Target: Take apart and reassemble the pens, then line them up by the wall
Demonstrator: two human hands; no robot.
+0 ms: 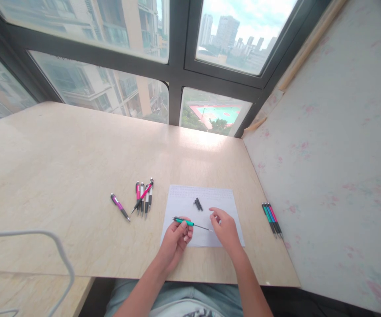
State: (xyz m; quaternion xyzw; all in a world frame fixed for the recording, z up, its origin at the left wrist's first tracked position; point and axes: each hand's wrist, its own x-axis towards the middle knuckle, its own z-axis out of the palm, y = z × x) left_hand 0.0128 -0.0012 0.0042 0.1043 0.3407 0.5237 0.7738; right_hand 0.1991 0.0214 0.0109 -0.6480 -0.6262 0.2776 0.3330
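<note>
- While the green pen barrel (pixel 183 222) is pinched in the left hand (pixel 177 240), its thin dark refill (pixel 203 227) is seen projecting toward the right hand (pixel 225 229), just above the white sheet of paper (pixel 203 202).
- The left grip is closed around the barrel's green section; the right grip is partly curled, with fingertips at or just beside the refill's far tip, though whether it is actually held cannot be told.
- The barrel is judged light, rigid and smooth plastic, so a slip between fingers is possible; it is best held at its thicker middle, as now.
- The refill is judged very slender and easily bent, so it should be taken near its end with a light pinch only.
- Two small black pen parts (pixel 198 204) are lying on the paper just beyond both grips; being tiny, they are judged prone to rolling.
- A cluster of pens (pixel 144 197) and a single purple pen (pixel 120 207) are lying on the table (pixel 61 167) outward of the left grip; another bundle of pens (pixel 272 219) is lying outward of the right grip.
</note>
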